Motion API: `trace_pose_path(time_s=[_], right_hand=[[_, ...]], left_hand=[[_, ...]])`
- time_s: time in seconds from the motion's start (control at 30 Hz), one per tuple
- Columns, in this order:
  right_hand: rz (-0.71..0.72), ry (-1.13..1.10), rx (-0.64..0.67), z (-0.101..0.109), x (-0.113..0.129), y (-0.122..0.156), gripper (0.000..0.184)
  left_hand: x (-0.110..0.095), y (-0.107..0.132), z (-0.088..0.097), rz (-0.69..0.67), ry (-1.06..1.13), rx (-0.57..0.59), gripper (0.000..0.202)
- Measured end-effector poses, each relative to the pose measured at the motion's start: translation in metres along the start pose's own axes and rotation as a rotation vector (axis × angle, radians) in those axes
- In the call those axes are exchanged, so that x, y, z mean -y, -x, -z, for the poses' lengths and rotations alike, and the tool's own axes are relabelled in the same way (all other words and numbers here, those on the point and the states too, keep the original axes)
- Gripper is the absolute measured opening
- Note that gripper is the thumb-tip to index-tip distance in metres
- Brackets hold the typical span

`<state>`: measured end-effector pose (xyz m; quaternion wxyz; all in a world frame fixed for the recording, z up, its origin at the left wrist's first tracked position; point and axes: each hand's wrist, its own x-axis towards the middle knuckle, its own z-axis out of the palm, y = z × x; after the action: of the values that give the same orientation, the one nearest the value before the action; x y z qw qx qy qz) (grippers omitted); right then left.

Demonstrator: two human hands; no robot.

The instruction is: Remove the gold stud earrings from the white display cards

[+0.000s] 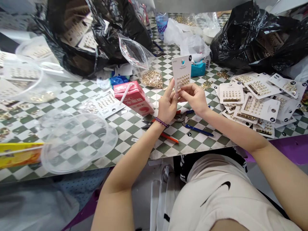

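Both my hands hold one white earring card (182, 72) upright above the checkered table (134, 147). The card carries rows of small gold studs. My left hand (167, 104) grips its lower left edge with the thumb pressed to the card; a beaded bracelet sits on that wrist. My right hand (194, 96) pinches the lower right edge with closed fingers. Under my hands lie pliers with orange handles (168, 137) and pliers with blue handles (198, 130).
A pile of filled earring cards (258, 98) lies at right. A pink drink carton (134, 98) with a straw stands left of my hands, a bag of gold studs (152, 78) behind it. Clear plastic lids (77, 141) lie at left, black bags (252, 38) at the back.
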<state>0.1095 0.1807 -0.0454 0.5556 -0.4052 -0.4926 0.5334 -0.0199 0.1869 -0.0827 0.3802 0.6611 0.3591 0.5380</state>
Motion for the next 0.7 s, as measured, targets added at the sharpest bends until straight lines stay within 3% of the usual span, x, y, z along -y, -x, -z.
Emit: trace_pose_path(time_s=[0.2,0.47,0.7], right_hand=[[-0.315,-0.224,-0.125,-0.010,0.014,0.000,0.012],[-0.442,-0.316,-0.112,-0.009,0.020,-0.003,0.010],[-0.615,-0.518,-0.180,-0.013,0.024,0.002,0.015]], left_hand=[[-0.001,-0.001,0.001,-0.013,0.037,0.003,0.053],[0.001,0.002,-0.003,-0.030,0.056,0.023,0.046],[0.002,0.001,-0.002,-0.045,0.003,-0.003,0.045]])
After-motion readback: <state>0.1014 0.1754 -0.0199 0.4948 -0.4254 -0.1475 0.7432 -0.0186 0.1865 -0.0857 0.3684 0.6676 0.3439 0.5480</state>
